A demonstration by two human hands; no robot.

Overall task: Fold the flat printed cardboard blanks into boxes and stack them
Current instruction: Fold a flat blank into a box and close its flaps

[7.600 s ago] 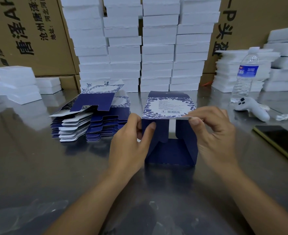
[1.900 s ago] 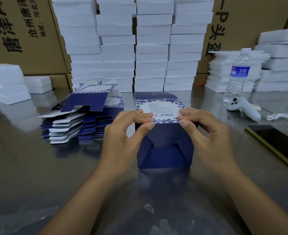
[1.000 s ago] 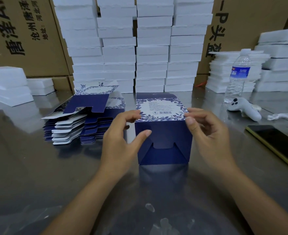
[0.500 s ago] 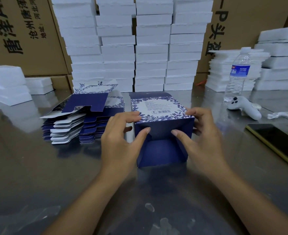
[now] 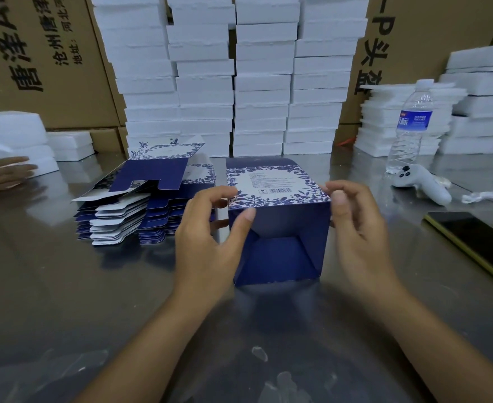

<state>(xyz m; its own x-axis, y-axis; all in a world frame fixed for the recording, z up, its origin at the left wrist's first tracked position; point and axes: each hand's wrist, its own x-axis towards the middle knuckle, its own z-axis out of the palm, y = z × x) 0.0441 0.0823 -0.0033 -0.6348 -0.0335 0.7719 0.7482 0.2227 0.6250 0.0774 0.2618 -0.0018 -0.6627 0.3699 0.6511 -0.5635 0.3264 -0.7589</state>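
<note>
Nearest, 2 bare arms reaching over a shiny metal table (image 5: 65,286). Then the left hand (image 5: 207,237), pinching the top left corner of the box (image 5: 280,225), with the thumb on the dark blue front and the first finger on the flowery top. On the other side, the right hand (image 5: 358,234), fingers curled, thumb and first finger at the top right corner. Looks like a pinch too, but harder to tell there.

Box upright on the table, right between the 2 hands, near-side flaps folded in, label side up.

Probably very light, being thin card. Likely stiff along the folds and soft in the middle of each side, so easy to dent with a hard squeeze. Smooth print, maybe a bit slippery. Best to hold at the corners and edges, 1 hand on each side, and lift gently.

Just left of the box, a pile of flat blanks (image 5: 129,216), blue and white, not yet folded. To the right, a phone (image 5: 478,245) flat on the table, then a white controller (image 5: 422,184) and a water bottle (image 5: 411,126).

Far left, another hand (image 5: 4,173) by some white foam. At the back, tall stacks of white foam blocks (image 5: 262,82) against brown cartons (image 5: 44,53). No stack of finished boxes in view.
</note>
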